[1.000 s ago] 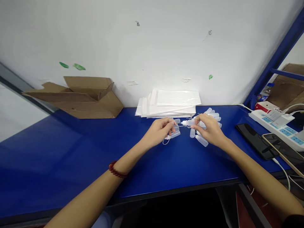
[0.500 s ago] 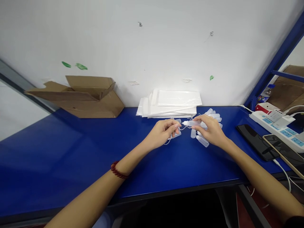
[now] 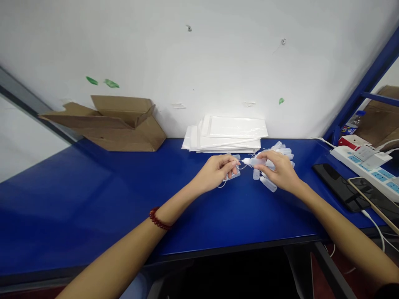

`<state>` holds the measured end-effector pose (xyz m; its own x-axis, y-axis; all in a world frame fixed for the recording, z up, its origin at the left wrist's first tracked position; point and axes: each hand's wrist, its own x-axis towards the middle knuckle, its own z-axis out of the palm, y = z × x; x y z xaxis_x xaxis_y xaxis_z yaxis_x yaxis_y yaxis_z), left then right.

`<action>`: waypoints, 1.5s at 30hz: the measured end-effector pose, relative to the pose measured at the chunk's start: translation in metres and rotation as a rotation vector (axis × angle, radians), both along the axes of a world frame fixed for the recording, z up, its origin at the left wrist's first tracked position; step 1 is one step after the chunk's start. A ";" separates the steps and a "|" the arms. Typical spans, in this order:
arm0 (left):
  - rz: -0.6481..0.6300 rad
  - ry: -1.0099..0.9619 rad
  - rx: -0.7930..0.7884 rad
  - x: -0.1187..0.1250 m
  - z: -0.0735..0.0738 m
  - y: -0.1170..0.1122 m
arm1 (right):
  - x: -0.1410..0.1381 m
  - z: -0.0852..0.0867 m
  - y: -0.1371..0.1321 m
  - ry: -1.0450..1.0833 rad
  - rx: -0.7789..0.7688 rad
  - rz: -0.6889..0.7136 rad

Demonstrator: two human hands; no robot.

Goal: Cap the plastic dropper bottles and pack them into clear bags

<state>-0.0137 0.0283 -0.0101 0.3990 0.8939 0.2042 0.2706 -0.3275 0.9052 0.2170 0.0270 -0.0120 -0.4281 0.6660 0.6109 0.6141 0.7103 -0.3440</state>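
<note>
The small bottle we hold lies on its side just above the blue table, near the back edge and between our two hands, its pointed nozzle turned toward the left. Our right hand grips its body between thumb and fingertips. Our left hand is pinched shut at the nozzle end on what looks like a thin white thread, whose loop hangs down to the table; whether a cap is also in that pinch we cannot tell. We judge the bottle light, thin-walled and smooth, likely to dent under a hard squeeze and to slip if held by the taper, so the round body is the place to hold it. More bottles lie heaped under and behind the right hand, and a few under the left. Behind them is a stack of clear bags, with a cardboard box to the left and a phone and power strip to the right.
</note>
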 end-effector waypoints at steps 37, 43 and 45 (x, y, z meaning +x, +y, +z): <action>-0.016 0.178 0.213 0.002 -0.006 -0.005 | 0.001 -0.007 0.001 -0.078 0.111 0.050; -0.005 0.050 0.044 -0.004 -0.001 0.001 | 0.001 -0.003 0.001 -0.068 0.120 0.029; -0.006 0.047 0.024 -0.004 0.001 0.001 | 0.001 -0.002 0.000 -0.067 0.115 0.030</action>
<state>-0.0177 0.0293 -0.0092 0.4137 0.8866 0.2069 0.3106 -0.3510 0.8833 0.2176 0.0270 -0.0145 -0.4896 0.5792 0.6517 0.6108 0.7612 -0.2177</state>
